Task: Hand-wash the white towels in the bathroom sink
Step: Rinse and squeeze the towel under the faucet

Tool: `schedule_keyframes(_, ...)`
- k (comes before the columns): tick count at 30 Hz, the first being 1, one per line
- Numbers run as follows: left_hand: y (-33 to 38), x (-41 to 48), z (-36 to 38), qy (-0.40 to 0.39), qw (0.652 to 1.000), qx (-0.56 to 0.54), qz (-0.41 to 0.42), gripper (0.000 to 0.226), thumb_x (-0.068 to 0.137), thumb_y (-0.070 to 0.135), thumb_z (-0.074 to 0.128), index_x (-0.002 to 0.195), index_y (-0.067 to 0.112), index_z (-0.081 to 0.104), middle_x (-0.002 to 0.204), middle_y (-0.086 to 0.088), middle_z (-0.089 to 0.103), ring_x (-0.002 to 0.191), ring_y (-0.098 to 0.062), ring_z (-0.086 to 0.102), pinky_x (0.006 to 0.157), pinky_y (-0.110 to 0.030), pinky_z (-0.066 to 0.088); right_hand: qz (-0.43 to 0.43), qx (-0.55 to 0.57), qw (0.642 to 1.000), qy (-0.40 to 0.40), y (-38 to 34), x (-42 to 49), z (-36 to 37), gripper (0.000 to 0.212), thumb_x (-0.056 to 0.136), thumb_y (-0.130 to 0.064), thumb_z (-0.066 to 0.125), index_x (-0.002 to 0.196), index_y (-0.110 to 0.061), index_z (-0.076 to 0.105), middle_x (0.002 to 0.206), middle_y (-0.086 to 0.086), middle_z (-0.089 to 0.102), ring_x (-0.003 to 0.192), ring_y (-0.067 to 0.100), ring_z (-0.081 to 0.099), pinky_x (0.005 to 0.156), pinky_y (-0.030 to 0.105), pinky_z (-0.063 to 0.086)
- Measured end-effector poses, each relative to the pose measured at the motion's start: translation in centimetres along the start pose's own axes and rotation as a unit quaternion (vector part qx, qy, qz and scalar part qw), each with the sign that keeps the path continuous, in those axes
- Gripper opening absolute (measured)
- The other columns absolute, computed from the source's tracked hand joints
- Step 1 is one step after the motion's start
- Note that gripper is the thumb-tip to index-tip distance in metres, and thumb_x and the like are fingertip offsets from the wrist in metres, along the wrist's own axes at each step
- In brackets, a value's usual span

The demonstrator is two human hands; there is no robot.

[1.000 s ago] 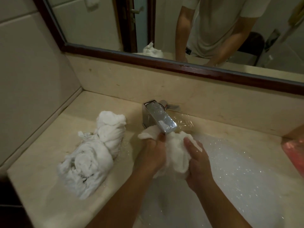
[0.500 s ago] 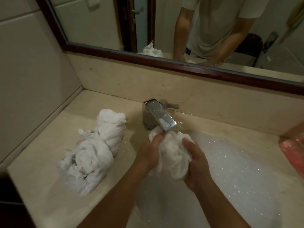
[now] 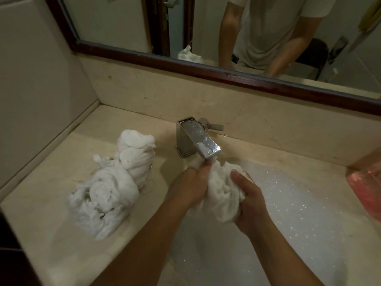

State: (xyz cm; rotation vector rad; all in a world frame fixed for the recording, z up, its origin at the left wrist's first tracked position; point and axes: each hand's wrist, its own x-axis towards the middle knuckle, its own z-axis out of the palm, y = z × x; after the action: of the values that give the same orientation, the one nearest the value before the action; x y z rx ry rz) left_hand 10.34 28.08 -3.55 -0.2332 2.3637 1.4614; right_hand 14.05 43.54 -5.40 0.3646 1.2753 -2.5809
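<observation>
Grip: left hand (image 3: 190, 188) and right hand (image 3: 250, 201) clench bunched towel (image 3: 223, 188).
Placement: beneath faucet spout (image 3: 203, 144), so runoff drains into sink (image 3: 299, 213).
Left: twisted towels (image 3: 115, 182), likely set aside.

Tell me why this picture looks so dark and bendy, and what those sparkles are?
Head view: dim, yellowish light; the wide lens bends the dark wooden mirror frame; glare whitens the square chrome tap; the sparkles are glints on the wet white sink; the pink container at the right edge is blurry.
</observation>
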Motion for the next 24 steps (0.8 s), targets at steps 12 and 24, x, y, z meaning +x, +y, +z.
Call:
schedule_keyframes(12,-1.4,1.9,-0.4,-0.024,0.996,-0.08,-0.023,0.099,0.073,0.1,0.029,0.124,0.028,0.072,0.126,-0.007,0.072,0.115,-0.026,0.066,0.106,-0.044,0.048,0.062,0.031,0.997,-0.037,-0.7,-0.5,1.0,0.1,0.063,-0.034,0.094,0.144,0.01,0.053,0.126,0.033,0.066,0.107,0.041,0.073,0.084,0.043,0.062)
schedule_keyframes(24,-1.5,0.5,-0.5,-0.035,0.992,-0.117,-0.024,0.091,0.072,0.098,0.051,0.132,0.03,0.061,0.127,0.007,0.072,0.117,-0.017,0.068,0.109,-0.051,0.051,0.049,0.123,0.991,0.028,0.5,-1.2,1.7,0.055,0.093,-0.033,0.056,0.13,0.005,0.07,0.124,0.029,0.071,0.108,0.04,0.074,0.089,0.045,0.064)
